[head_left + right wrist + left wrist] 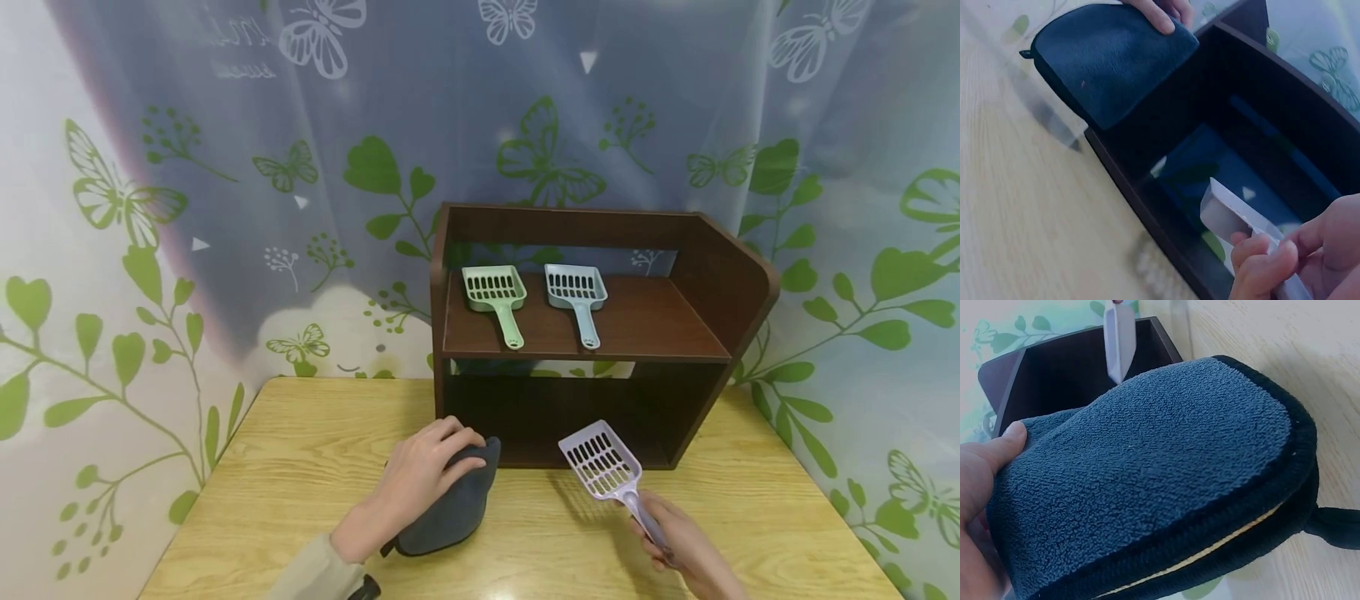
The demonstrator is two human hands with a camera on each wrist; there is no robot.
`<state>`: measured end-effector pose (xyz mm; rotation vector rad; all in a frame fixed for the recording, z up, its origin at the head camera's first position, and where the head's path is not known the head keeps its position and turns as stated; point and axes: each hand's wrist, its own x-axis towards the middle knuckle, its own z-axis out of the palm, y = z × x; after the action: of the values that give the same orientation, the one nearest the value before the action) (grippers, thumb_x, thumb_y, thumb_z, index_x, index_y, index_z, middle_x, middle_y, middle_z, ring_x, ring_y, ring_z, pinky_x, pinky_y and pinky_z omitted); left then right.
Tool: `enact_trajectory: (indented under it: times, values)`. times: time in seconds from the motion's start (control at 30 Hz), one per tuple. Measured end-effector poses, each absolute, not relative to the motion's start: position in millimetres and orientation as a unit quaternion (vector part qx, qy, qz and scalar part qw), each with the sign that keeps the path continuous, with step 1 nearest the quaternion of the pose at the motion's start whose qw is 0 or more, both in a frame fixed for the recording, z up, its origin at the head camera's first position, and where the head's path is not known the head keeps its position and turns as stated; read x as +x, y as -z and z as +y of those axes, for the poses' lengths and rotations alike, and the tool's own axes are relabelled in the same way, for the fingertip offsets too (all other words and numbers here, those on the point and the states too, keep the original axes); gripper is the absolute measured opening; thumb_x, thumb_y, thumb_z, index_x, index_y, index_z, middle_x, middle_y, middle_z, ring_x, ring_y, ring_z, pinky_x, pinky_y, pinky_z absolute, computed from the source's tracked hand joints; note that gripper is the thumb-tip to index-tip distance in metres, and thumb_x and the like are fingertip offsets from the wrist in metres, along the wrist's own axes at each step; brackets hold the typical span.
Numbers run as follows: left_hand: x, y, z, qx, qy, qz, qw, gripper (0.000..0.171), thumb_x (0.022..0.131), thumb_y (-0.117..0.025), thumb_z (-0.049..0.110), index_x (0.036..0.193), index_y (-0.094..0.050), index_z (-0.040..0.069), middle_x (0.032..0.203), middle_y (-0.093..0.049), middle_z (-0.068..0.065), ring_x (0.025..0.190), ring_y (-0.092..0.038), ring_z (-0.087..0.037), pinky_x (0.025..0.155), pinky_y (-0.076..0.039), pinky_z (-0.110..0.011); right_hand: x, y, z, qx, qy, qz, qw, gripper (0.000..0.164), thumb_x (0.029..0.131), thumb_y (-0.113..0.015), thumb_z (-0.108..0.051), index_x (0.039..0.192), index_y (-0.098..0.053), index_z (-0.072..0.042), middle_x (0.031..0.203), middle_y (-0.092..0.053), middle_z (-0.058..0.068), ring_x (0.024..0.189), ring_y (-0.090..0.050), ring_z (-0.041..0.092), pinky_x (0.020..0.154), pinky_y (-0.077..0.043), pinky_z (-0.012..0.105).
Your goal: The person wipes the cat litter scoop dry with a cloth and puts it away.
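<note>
A folded dark blue-grey cloth (450, 512) with a black border hangs from my left hand (423, 467), which grips its upper edge in front of the shelf's left side. In the left wrist view the thumb lies over the fuzzy cloth (1154, 462). My right hand (678, 537) holds a pale purple litter scoop (602, 458) by its handle, slotted head up and towards the lower compartment. A green litter scoop (495, 292) and a light blue litter scoop (576, 292) rest side by side on the upper shelf, handles towards the front.
A dark brown two-tier wooden shelf (585, 358) stands at the back of the light wood table (315, 450). Behind and beside the table hangs a curtain (247, 192) printed with leaves and butterflies. The shelf's right side panel (727, 283) rises above its upper board.
</note>
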<state>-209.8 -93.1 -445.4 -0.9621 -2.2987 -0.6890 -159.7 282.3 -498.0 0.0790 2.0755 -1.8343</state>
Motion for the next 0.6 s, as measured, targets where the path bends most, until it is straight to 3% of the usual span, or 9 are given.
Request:
enact_trajectory:
  times: [0.23, 0.47, 0.6]
  values:
    - [-214, 441, -94, -0.354, 0.253, -0.855, 0.284, 0.018, 0.088, -0.079, 0.030, 0.104, -0.072, 0.025, 0.094, -0.062, 0.009, 0.069, -0.055, -0.005, 0.054, -0.042, -0.016, -173, 482, 260, -0.025, 0.621, 0.762, 0.183, 0.035, 0.111, -0.036, -0.029, 0.102, -0.057, -0.002, 0.073, -0.052, -0.004, 0.049, -0.033, -0.001, 0.044, -0.027, 0.015]
    - [-221, 428, -97, -0.349, 0.232, -0.853, 0.313, 0.018, 0.088, -0.080, 0.029, 0.103, -0.073, 0.025, 0.094, -0.063, 0.008, 0.070, -0.057, -0.006, 0.054, -0.044, -0.018, -182, 472, 245, -0.070, 0.601, 0.769, 0.208, 0.043, 0.109, -0.037, -0.023, 0.114, -0.063, 0.010, 0.069, -0.047, -0.005, 0.048, -0.029, 0.000, 0.042, -0.024, 0.014]
    - [-224, 415, -97, -0.351, 0.221, -0.848, 0.330, 0.018, 0.087, -0.081, 0.028, 0.103, -0.073, 0.024, 0.094, -0.062, 0.006, 0.071, -0.056, -0.008, 0.055, -0.044, -0.021, -182, 468, 238, -0.077, 0.589, 0.775, 0.216, 0.041, 0.107, -0.039, -0.021, 0.110, -0.065, 0.010, 0.067, -0.047, -0.005, 0.047, -0.030, 0.000, 0.042, -0.024, 0.015]
